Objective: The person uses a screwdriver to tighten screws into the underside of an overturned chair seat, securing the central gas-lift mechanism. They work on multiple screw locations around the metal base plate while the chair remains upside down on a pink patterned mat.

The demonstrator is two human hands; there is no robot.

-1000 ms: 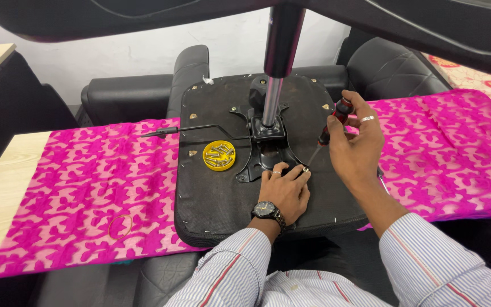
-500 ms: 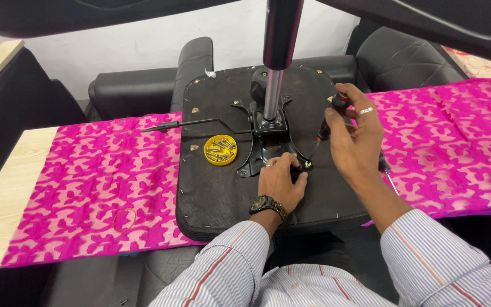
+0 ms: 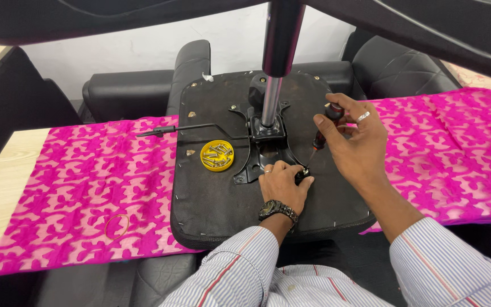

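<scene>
A: Left hand (image 3: 282, 185) pinches a small dark screw (image 3: 300, 175) at the black metal bracket (image 3: 257, 162) on the upturned seat.

B: Tiny, slippery; keep fingertips close. Right hand (image 3: 350, 139) clamps the red-and-black screwdriver (image 3: 323, 128) by its stiff handle.

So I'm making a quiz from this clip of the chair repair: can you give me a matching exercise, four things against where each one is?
Things:
1. yellow dish of screws
2. screwdriver
3. wristwatch
4. rubber band

Places:
A. on the left wrist
B. on the pink cloth, far left
C. in the right hand
D. on the black seat base, left of the metal column

Pairs: 1-D, 2-C, 3-A, 4-B
</scene>
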